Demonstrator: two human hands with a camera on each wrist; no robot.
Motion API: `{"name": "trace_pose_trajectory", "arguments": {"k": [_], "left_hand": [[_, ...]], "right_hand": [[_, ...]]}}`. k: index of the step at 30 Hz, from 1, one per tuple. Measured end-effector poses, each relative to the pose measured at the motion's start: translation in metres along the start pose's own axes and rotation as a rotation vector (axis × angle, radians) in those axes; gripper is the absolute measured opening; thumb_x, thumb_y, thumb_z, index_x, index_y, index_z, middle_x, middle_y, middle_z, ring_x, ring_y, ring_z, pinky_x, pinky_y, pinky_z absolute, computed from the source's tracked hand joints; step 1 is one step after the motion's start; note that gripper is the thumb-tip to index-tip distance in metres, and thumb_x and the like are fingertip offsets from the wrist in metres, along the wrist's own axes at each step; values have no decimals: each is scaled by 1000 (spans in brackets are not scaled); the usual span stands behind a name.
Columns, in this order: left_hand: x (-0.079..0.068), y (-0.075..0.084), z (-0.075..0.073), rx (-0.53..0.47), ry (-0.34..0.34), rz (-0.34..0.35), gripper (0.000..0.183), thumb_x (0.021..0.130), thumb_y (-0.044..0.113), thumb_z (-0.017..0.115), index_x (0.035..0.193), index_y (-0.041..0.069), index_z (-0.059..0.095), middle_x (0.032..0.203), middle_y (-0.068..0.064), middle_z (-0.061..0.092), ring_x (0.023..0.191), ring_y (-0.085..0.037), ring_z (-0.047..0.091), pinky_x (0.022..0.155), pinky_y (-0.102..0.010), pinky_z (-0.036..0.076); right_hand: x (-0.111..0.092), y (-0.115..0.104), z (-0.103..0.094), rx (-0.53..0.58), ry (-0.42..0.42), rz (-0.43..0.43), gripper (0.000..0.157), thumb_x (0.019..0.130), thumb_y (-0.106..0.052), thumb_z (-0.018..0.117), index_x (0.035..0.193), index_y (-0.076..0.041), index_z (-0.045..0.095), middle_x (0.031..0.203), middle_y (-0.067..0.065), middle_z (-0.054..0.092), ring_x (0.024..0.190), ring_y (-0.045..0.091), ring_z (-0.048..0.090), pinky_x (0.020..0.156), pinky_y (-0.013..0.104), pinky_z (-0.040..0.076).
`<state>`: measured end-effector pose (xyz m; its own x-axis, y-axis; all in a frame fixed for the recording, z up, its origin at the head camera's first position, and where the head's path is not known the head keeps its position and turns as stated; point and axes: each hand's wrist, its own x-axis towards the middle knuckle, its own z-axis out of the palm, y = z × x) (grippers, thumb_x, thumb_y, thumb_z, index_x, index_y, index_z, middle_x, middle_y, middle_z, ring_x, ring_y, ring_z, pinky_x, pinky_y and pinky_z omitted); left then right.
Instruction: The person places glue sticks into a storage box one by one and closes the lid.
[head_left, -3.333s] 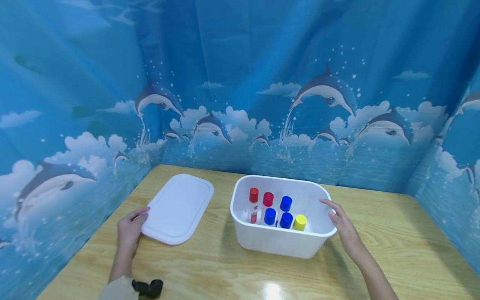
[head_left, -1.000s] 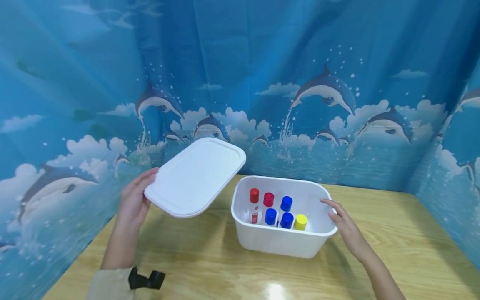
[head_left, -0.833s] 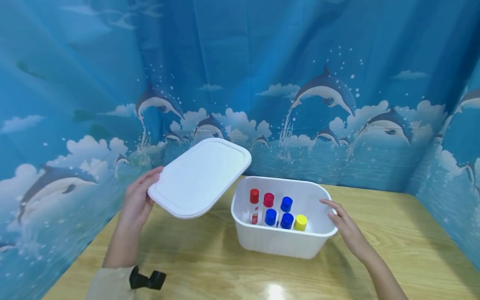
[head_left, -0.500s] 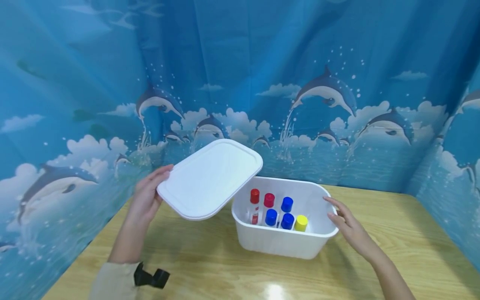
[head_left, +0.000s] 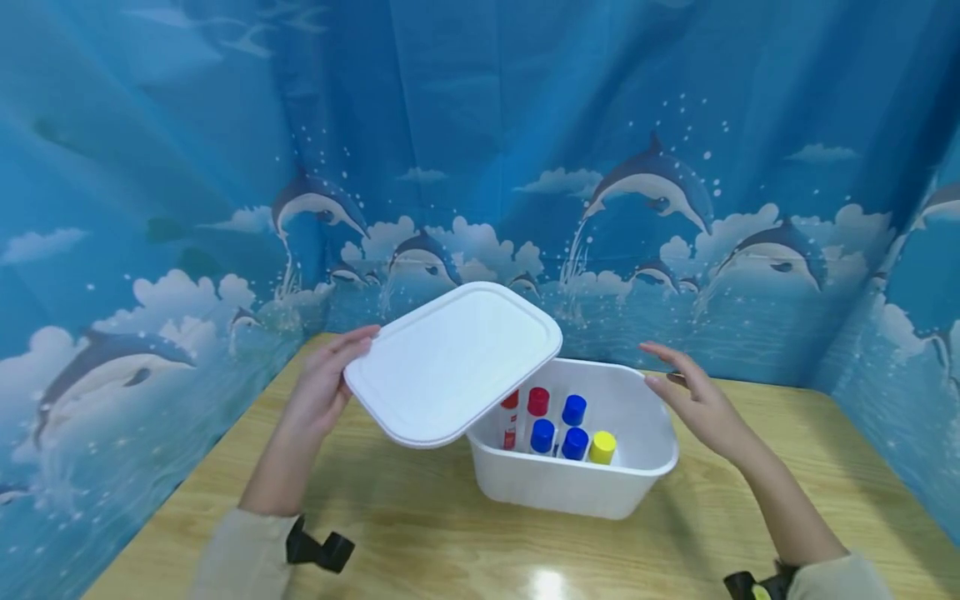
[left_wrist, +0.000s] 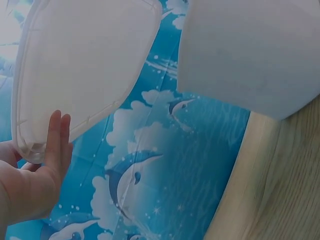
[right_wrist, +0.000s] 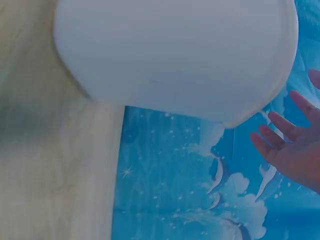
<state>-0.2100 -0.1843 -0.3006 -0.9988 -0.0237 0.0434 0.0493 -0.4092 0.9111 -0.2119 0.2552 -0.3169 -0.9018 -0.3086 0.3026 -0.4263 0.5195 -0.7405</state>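
My left hand (head_left: 324,383) grips the left corner of a white plastic lid (head_left: 457,362), thumb on its top and fingers beneath. In the left wrist view the underside of the lid (left_wrist: 90,60) shows above those fingers. Tilted in the air, the lid overlaps the left end of a white storage box (head_left: 555,483). Inside the box stand several capped bottles: red caps (head_left: 538,402), blue caps (head_left: 575,443) and a yellow cap (head_left: 602,447). My right hand (head_left: 701,408) hovers at the box's right end, fingers spread and holding nothing.
The box stands on a wooden table (head_left: 420,533). Behind and on both sides hangs a blue curtain (head_left: 465,167) printed with dolphins. Black straps (head_left: 318,552) sit on the wrists.
My left hand has lifted the lid off the table and carried it rightward to the box. My right hand has come up off the box's right rim.
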Motion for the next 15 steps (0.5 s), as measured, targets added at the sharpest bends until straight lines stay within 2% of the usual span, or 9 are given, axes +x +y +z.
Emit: {"name": "trace_pose_trajectory", "arguments": {"k": [6, 10, 15], "left_hand": [[4, -3, 14, 13, 0, -53, 29, 91, 9, 57, 120, 7, 56, 112, -4, 60, 94, -14, 61, 80, -25, 48], [6, -6, 24, 47, -9, -82, 42, 92, 10, 57, 131, 1, 46, 124, -8, 53, 98, -14, 60, 83, -26, 48], [6, -12, 36, 111, -37, -90, 43, 93, 13, 56, 132, 0, 45, 131, -13, 47, 101, -16, 59, 83, -27, 48]], "right_hand": [[22, -16, 4, 37, -49, 11, 48, 98, -28, 46, 141, -11, 33, 143, 17, 29, 123, 40, 36, 89, 58, 38], [34, -18, 9, 63, -72, 0, 46, 98, -30, 45, 140, -12, 36, 141, 16, 35, 115, 37, 47, 84, 55, 44], [45, -22, 10, 84, -69, -4, 44, 98, -31, 44, 138, -14, 40, 140, 14, 36, 114, 36, 48, 86, 54, 43]]}}
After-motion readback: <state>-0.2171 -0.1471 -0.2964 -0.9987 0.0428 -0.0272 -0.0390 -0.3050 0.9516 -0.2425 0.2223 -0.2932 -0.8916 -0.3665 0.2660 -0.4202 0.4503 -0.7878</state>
